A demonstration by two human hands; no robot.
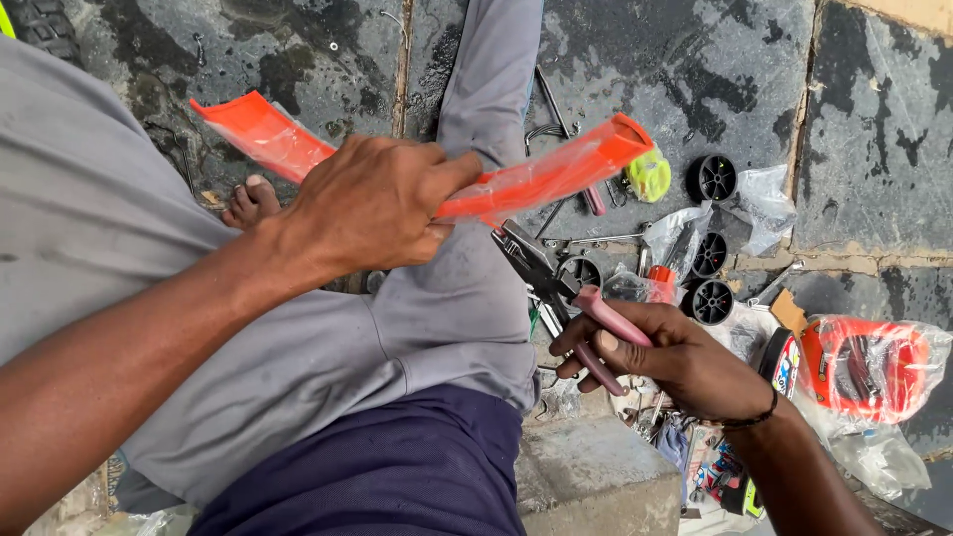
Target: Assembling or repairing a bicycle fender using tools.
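My left hand (372, 203) grips the middle of a long curved orange plastic guard (556, 171) wrapped in clear film, held level above my grey-trousered leg (437, 318). My right hand (665, 352) is closed around the pink-sleeved handles of a pair of pliers (551, 283). The pliers' dark jaws point up toward the underside of the orange guard, just below it.
Stone slabs form the ground. Three small black wheels (713, 179) lie to the right, with clear plastic bags (764, 203), a yellow-green part (650, 176) and loose metal rods (551, 109). A bagged orange part (869, 367) sits at the far right. My bare toes (253, 199) show left.
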